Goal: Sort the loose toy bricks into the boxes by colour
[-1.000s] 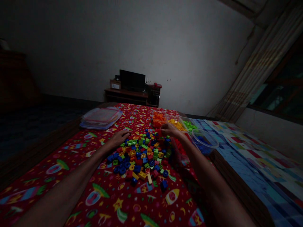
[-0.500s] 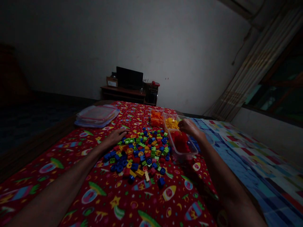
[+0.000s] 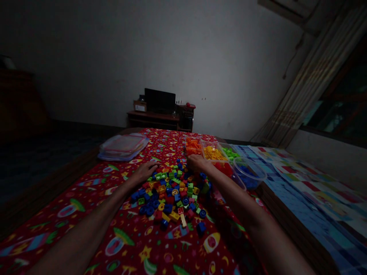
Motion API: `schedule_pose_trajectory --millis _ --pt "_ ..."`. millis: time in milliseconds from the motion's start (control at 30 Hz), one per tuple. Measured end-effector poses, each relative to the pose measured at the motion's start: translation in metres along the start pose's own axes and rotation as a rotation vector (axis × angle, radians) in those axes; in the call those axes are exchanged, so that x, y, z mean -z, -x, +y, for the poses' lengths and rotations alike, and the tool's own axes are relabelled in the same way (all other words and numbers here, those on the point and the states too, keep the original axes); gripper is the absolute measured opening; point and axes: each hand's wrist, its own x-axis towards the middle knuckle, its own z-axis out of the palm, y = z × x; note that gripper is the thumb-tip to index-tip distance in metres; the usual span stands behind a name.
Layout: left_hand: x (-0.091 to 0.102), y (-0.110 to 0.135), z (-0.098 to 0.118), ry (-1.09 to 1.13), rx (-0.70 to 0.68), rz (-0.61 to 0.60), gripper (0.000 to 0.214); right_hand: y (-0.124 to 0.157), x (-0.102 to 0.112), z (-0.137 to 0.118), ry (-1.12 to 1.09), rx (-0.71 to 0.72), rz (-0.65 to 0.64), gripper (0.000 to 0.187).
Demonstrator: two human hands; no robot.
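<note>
Block pile (image 3: 175,193) on the red cloth (image 3: 160,250), spread between the two hands and toward the wearer. Right hand (image 3: 196,162) over its far right edge, fingers bunched downward; cannot tell whether they pinch a block. Left hand (image 3: 146,170) beside the far left edge, fingers loosely extended, nothing seen in them. Right hand is nearer the boxes: orange box (image 3: 194,146) just beyond, yellow box (image 3: 213,153) beyond and rightward, red box (image 3: 224,168) partly behind the forearm. Cloth stretches from left hand to lids (image 3: 124,146).
</note>
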Motion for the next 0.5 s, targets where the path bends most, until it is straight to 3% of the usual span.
schedule_pose_trajectory --millis 333,500 --pt "-0.004 -0.003 -0.005 -0.003 -0.035 0.023 0.047 -0.007 -0.014 -0.002 -0.009 0.066 -0.050 0.028" --pt "-0.004 -0.002 -0.005 0.001 -0.045 0.024 0.045 -0.007 -0.015 0.005 -0.062 0.039 0.090 0.026"
